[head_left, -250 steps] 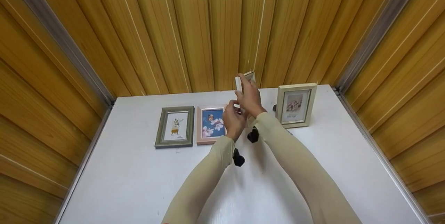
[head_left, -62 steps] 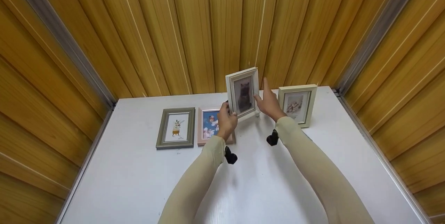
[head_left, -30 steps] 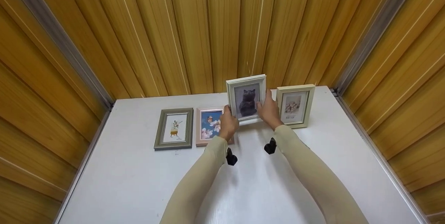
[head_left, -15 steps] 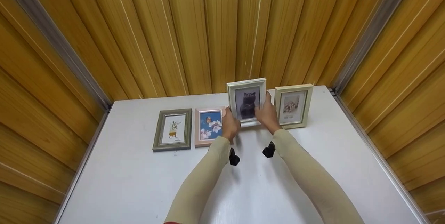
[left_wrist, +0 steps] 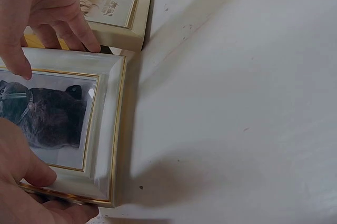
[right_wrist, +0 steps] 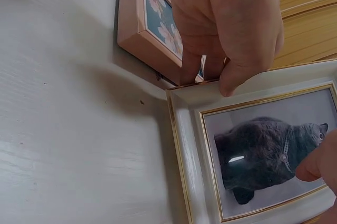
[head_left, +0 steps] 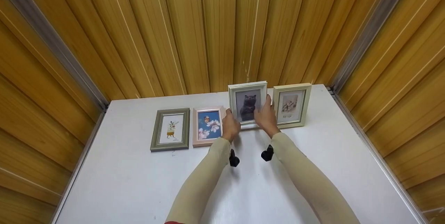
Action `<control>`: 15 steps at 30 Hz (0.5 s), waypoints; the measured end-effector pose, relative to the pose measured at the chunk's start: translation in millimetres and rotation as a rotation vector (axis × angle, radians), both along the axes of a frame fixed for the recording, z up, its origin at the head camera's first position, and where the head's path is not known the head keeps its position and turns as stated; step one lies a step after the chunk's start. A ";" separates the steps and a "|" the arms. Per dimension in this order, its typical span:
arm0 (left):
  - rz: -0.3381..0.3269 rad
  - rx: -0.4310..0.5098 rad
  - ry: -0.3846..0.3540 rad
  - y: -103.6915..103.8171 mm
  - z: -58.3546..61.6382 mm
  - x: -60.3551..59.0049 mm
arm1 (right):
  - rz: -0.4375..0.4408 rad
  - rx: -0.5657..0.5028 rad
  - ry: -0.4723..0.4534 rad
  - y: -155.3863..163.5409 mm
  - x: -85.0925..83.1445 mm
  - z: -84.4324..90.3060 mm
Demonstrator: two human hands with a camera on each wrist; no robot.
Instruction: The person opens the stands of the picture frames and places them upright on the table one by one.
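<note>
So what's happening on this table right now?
A person holds a white frame with a cat photo upright at the back of the white table, the left hand gripping its left edge and the right hand its right edge. It stands beside a cream frame that is already upright. A pink frame and a grey-green frame lie flat to the left.
</note>
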State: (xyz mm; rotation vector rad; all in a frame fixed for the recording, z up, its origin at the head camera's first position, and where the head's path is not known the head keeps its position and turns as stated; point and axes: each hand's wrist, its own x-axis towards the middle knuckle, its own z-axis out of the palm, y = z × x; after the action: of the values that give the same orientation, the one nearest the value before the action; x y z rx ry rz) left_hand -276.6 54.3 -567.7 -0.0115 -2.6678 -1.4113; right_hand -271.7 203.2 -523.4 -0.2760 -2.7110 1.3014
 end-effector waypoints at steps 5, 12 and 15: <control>-0.019 0.007 -0.003 -1.2 -2.1 1.9 | -0.005 -0.013 -0.003 0.0 1.9 -6.7; -0.028 0.043 -0.015 -2.0 -4.9 3.6 | -0.005 -0.005 0.020 -0.9 5.4 -11.9; -0.033 0.045 -0.018 -2.3 -5.5 4.4 | -0.005 0.014 0.034 -1.1 6.1 -13.9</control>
State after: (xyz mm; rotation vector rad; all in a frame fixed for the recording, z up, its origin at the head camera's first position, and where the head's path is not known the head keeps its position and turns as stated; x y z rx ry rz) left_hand -272.2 52.1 -573.2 -0.0399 -2.6613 -1.4878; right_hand -265.6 202.2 -537.2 -0.2572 -2.6887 1.2731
